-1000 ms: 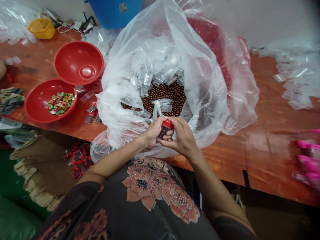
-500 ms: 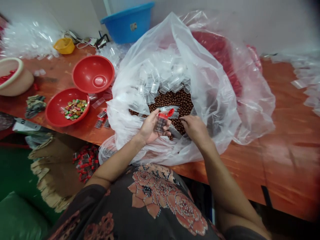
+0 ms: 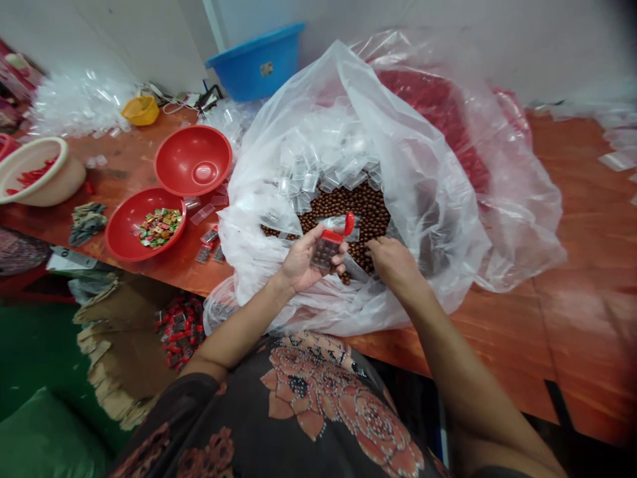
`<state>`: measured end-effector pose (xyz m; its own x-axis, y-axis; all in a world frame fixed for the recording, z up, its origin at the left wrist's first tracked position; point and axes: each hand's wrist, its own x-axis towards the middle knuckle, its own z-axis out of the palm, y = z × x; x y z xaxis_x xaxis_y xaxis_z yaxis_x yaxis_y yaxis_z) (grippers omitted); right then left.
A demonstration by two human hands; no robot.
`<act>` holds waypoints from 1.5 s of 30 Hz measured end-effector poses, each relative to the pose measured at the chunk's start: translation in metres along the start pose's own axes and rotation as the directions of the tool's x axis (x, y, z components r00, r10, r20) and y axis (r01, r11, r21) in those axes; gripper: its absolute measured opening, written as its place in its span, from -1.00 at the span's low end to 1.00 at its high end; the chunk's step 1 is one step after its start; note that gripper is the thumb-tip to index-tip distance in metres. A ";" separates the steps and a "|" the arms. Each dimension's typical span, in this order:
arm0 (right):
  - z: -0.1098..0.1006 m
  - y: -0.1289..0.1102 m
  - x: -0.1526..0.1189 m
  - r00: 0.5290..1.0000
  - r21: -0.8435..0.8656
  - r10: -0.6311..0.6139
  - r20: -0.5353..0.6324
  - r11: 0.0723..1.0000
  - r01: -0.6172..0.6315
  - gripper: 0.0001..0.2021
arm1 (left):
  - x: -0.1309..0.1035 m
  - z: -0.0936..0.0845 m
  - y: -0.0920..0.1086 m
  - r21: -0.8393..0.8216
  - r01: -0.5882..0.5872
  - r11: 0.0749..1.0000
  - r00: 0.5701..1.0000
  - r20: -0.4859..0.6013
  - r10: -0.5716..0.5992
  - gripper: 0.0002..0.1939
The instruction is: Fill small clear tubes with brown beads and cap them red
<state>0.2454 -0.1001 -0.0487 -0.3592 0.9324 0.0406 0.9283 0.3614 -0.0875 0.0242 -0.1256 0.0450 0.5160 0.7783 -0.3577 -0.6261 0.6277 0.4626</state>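
My left hand (image 3: 302, 262) is wrapped round a small clear container (image 3: 326, 251) with brown balls inside. Its red flip lid (image 3: 349, 224) stands up, open. My right hand (image 3: 393, 262) is at the right edge of the brown balls (image 3: 367, 216), its fingers bent together; what they hold, if anything, is hidden. The balls lie inside a large translucent plastic bag (image 3: 438, 199), and clear empty containers (image 3: 348, 159) are heaped behind them in the bag.
Left of the bag are a red bowl (image 3: 169, 159), another red bowl with wrapped sweets (image 3: 117, 229) and a cream bowl (image 3: 64, 182) of red pieces. A blue basin (image 3: 253, 63) stands behind. Filled red-lidded containers (image 3: 182, 332) lie in a cardboard box (image 3: 129, 325) below the table.
The view has shifted slightly, so the scene sits further right and lower. The container in my left hand has turned a little, and its lid now points more upright.
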 end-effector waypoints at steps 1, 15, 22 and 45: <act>0.001 0.001 0.000 1.000 0.037 0.011 -0.021 0.999 -0.010 -0.75 | 0.000 0.001 -0.001 0.014 -0.014 1.000 1.000 0.005 0.014 -0.61; -0.069 -0.048 -0.015 0.796 0.568 0.238 -0.557 0.808 0.155 -0.83 | 0.022 -0.005 -0.024 0.210 0.006 0.978 0.996 -0.090 0.013 -0.63; -0.040 -0.049 -0.017 0.828 0.511 0.323 -0.459 0.858 -0.051 -0.74 | 0.030 -0.012 -0.040 0.137 -0.042 0.990 0.965 -0.250 0.075 -0.62; -0.058 -0.063 -0.016 0.864 0.476 0.179 -0.470 0.876 0.077 -0.80 | 0.029 -0.024 -0.038 0.289 -0.099 0.952 0.991 -0.058 0.121 -0.72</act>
<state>0.1982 -0.1384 0.0142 -0.0990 0.8678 0.4870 0.7400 0.3914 -0.5470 0.0484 -0.1264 -0.0026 0.4021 0.8480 -0.3453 -0.4784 0.5162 0.7105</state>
